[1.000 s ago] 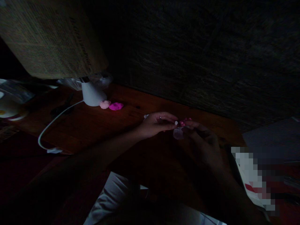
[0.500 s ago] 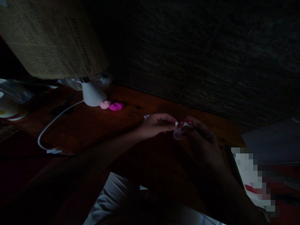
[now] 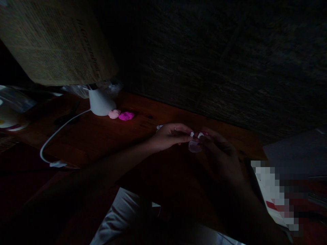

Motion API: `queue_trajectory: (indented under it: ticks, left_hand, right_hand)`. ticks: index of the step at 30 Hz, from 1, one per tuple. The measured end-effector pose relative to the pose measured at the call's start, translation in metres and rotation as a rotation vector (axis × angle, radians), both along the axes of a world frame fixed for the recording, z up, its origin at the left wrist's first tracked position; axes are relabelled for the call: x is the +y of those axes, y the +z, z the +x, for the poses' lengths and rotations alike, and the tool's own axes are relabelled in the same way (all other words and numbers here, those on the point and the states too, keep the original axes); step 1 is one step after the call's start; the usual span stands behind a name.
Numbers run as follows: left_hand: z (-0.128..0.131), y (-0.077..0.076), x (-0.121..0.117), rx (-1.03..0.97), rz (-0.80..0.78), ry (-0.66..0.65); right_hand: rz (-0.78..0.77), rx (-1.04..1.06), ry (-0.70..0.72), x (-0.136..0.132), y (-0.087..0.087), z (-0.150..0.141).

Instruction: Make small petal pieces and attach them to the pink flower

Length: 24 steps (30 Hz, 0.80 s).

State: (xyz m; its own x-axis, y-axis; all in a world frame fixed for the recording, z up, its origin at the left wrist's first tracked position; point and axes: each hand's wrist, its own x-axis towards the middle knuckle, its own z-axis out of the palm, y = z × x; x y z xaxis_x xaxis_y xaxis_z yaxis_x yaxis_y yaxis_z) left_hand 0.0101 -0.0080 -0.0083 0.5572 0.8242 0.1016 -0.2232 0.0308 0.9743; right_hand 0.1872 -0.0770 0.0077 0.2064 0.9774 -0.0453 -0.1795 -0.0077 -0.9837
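In the dim head view, my left hand [image 3: 168, 136] is closed, thumb and forefinger pinching a small white piece [image 3: 192, 134] that looks like soft clay. My right hand [image 3: 222, 153] is closed close by, its fingertips around another small white piece [image 3: 200, 135]. A bit of dark pink [image 3: 205, 133] shows at the right fingertips; what it is cannot be made out. Just below the fingertips is a pale, see-through round thing [image 3: 194, 146], partly behind the right fingers. Behind my left wrist a small whitish thing [image 3: 159, 127] lies on the wooden table [image 3: 143, 109].
A light pink lump [image 3: 114, 113] and a magenta lump [image 3: 126, 116] sit against the white base [image 3: 100, 103] of a lamp with a newsprint shade [image 3: 63, 44]. Its white cord [image 3: 51, 139] loops left. A dark textured wall [image 3: 217, 61] stands behind the table.
The fingertips of my right hand have turned slightly, so less of the pink shows. The white piece there has shifted a little left, closer to the left hand's piece.
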Motion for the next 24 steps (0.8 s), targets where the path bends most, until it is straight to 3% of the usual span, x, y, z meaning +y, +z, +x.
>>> queue_trajectory:
  ticks: [24]
  left_hand:
    - [-0.0006,0.0016,-0.0019,0.029,-0.019,0.006]
  right_hand:
    - [0.012,0.007,0.026,0.0006,-0.0004,0.0007]
